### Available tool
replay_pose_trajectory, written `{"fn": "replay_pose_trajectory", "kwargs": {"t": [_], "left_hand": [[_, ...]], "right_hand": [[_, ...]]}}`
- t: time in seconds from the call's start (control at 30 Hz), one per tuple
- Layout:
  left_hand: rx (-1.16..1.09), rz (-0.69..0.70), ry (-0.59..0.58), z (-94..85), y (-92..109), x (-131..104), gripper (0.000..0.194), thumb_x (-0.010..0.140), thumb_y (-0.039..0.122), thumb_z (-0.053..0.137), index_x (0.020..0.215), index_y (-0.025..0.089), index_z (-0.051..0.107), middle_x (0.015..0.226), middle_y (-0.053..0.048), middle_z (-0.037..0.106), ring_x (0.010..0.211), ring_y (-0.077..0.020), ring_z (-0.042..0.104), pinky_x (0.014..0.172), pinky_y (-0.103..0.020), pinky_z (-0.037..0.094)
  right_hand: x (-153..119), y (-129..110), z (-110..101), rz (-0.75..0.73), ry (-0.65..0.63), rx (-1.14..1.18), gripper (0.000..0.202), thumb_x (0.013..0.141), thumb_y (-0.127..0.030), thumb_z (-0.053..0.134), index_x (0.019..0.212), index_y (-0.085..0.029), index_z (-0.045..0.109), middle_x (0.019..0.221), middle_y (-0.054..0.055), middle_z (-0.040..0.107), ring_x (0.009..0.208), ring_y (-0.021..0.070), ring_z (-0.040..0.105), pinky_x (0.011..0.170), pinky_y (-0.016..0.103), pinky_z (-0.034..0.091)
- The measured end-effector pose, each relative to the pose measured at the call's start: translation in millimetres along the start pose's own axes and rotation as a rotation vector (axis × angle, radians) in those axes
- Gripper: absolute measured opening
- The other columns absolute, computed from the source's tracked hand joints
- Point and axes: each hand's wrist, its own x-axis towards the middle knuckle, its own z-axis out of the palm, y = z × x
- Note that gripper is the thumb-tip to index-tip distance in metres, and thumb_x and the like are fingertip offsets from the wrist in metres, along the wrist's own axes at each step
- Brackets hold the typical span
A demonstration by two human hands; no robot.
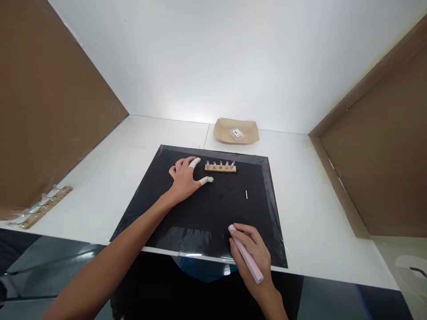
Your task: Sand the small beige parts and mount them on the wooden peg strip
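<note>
My left hand point(184, 180) is over the black mat point(213, 209), with pale finger cots on thumb and forefinger. Its fingers are apart and hold nothing. Just right of these fingertips lies a wooden strip point(220, 168) with several clear nail tips point(227, 164) standing up along it; hand and strip look apart. At the mat's front edge, my right hand point(253, 253) is closed around a pale pink pen-shaped tool point(247, 257), slanting with its upper end toward the mat. Between that hand and the strip lies a small silvery rod point(246, 194).
Behind the mat sits a brown paper tray point(220, 132) with a small clear labelled box point(237, 134) in it. Another wooden strip point(46, 208) with clear tips lies at the table's left edge. Brown panels point(50, 89) stand at both sides, a white wall behind.
</note>
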Motion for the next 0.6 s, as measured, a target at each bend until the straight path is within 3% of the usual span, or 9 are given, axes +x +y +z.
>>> {"fn": "replay_pose_trajectory", "kwargs": {"t": [0.1, 0.2, 0.27, 0.37, 0.47, 0.6], "left_hand": [[-0.011, 0.009, -0.038, -2.2, -2.9, 16.7, 0.064, 0.082, 0.052, 0.077, 0.139, 0.027, 0.060, 0.155, -0.013, 0.052, 0.141, -0.0436, 0.036, 0.112, -0.064, 0.025], [-0.040, 0.042, -0.124, -7.6, -7.1, 27.5, 0.069, 0.080, 0.063, 0.075, 0.137, 0.028, 0.061, 0.157, -0.012, 0.051, 0.144, -0.0439, 0.035, 0.114, -0.065, 0.024], [-0.063, 0.067, -0.197, -10.5, -10.1, 29.6, 0.079, 0.077, 0.073, 0.073, 0.140, 0.028, 0.058, 0.160, -0.013, 0.047, 0.147, -0.0446, 0.032, 0.117, -0.066, 0.023], [-0.093, 0.094, -0.242, -11.7, -14.6, 26.2, 0.104, 0.069, 0.082, 0.073, 0.152, 0.025, 0.045, 0.165, -0.017, 0.037, 0.151, -0.0462, 0.027, 0.120, -0.067, 0.020], [-0.134, 0.140, -0.236, -9.2, -20.0, 19.6, 0.124, 0.063, 0.084, 0.075, 0.160, 0.022, 0.030, 0.169, -0.022, 0.025, 0.155, -0.0476, 0.021, 0.122, -0.068, 0.019], [-0.219, 0.167, -0.147, -0.5, -26.2, 12.9, 0.116, 0.074, 0.085, 0.066, 0.162, 0.021, 0.025, 0.171, -0.022, 0.020, 0.156, -0.0464, 0.021, 0.123, -0.067, 0.020]], "right_hand": [[-4.4, 0.4, -2.5, 0.007, -0.015, 0.030, 0.038, 0.099, -0.010, 0.060, 0.131, -0.028, 0.066, 0.126, 0.009, 0.062, 0.108, 0.0175, 0.072, 0.090, 0.026, 0.063], [0.9, 3.5, -8.5, -0.020, -0.039, -0.009, 0.044, 0.099, -0.008, 0.058, 0.138, -0.027, 0.061, 0.130, 0.012, 0.060, 0.114, 0.0192, 0.069, 0.096, 0.030, 0.063], [15.6, 6.0, -11.9, -0.082, -0.119, -0.115, 0.046, 0.099, -0.005, 0.053, 0.142, -0.022, 0.057, 0.136, 0.016, 0.057, 0.121, 0.0235, 0.066, 0.098, 0.036, 0.062], [52.4, 9.5, -9.9, -0.356, -0.268, -0.402, 0.044, 0.096, 0.002, 0.044, 0.136, -0.011, 0.058, 0.141, 0.024, 0.055, 0.129, 0.0339, 0.060, 0.094, 0.045, 0.063], [89.8, 14.7, 0.0, -0.617, -0.322, -0.546, 0.032, 0.094, 0.003, 0.046, 0.118, -0.008, 0.065, 0.134, 0.025, 0.060, 0.121, 0.0340, 0.062, 0.096, 0.046, 0.061], [113.0, 24.5, 6.5, -0.756, -0.416, -0.572, 0.035, 0.093, 0.006, 0.043, 0.112, -0.009, 0.068, 0.128, 0.023, 0.065, 0.111, 0.0300, 0.067, 0.091, 0.044, 0.062]]}}
